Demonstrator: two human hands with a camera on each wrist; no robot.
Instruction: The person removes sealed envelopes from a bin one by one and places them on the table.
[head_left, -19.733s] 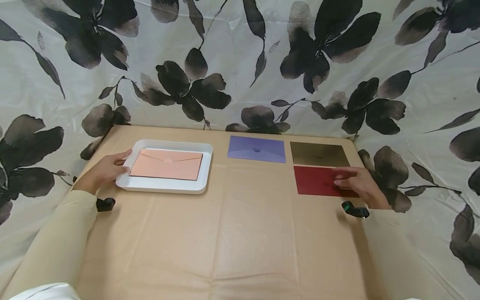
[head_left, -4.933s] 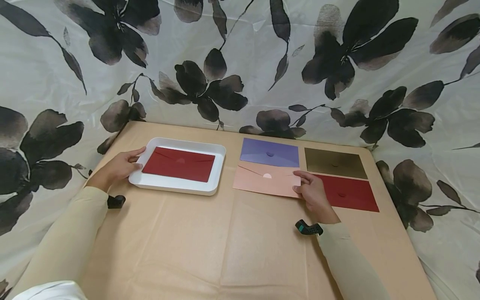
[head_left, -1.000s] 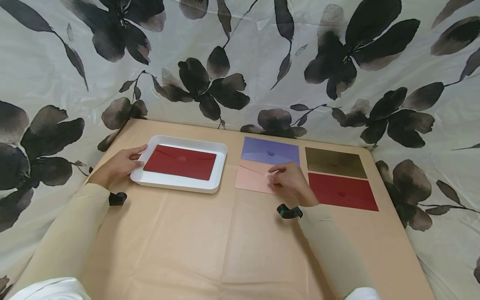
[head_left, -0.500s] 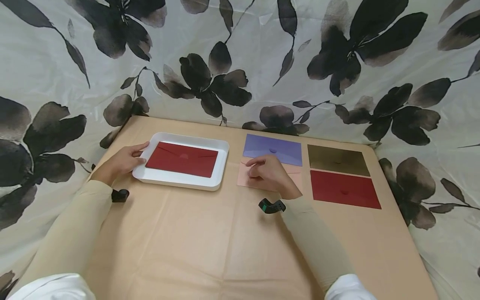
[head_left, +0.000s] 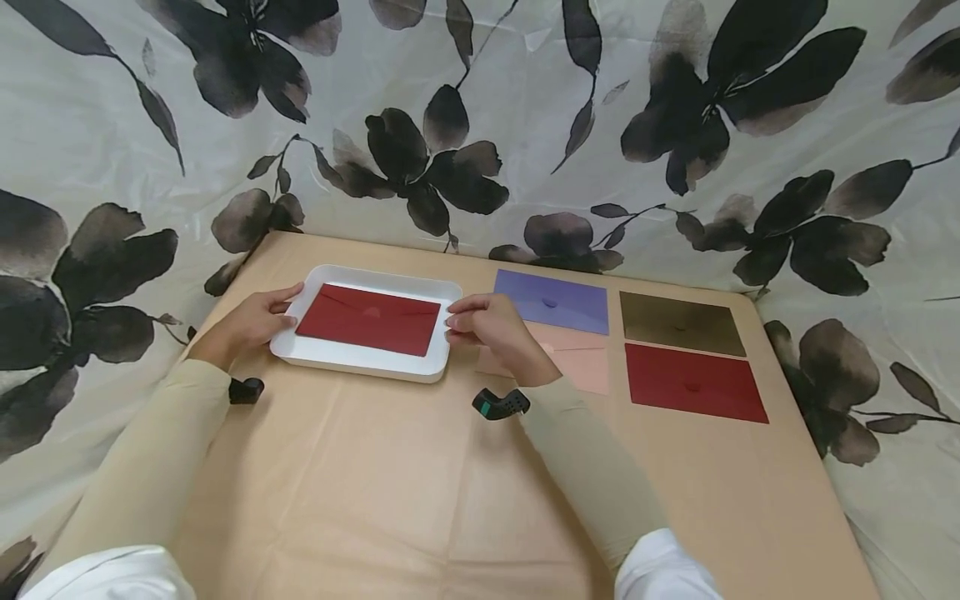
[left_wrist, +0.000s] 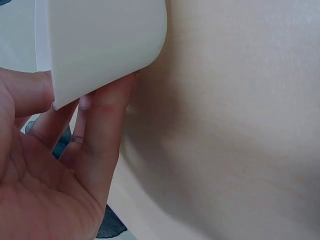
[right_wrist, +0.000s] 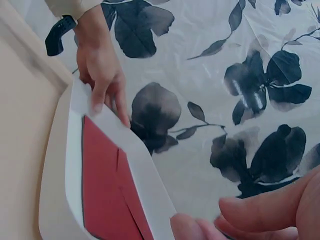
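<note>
A white tray [head_left: 360, 364] stands at the left of the table with a red envelope [head_left: 369, 320] lying in it. My left hand [head_left: 251, 325] grips the tray's left end; in the left wrist view the thumb [left_wrist: 30, 92] lies at the rim and the fingers reach under the wall. At the tray's right rim is my right hand [head_left: 498, 332], fingers loosely bent. The right wrist view shows its thumb [right_wrist: 265, 207] apart from a fingertip [right_wrist: 187, 227] close to the rim. Whether that fingertip touches cannot be told. Partly behind my right hand lies a pink envelope [head_left: 581, 367].
Flat on the table [head_left: 360, 483] lie a purple envelope [head_left: 555, 302], an olive-gold envelope [head_left: 681, 323] and a second red envelope [head_left: 693, 385]. The purple one is behind the pink one; the gold one is behind the red. A floral cloth [head_left: 540, 108] hangs behind the table.
My right hand let go of the pink envelope, left it in front of the purple one, and moved left to the tray. Earlier the tray held the pink envelope; now a red one.
</note>
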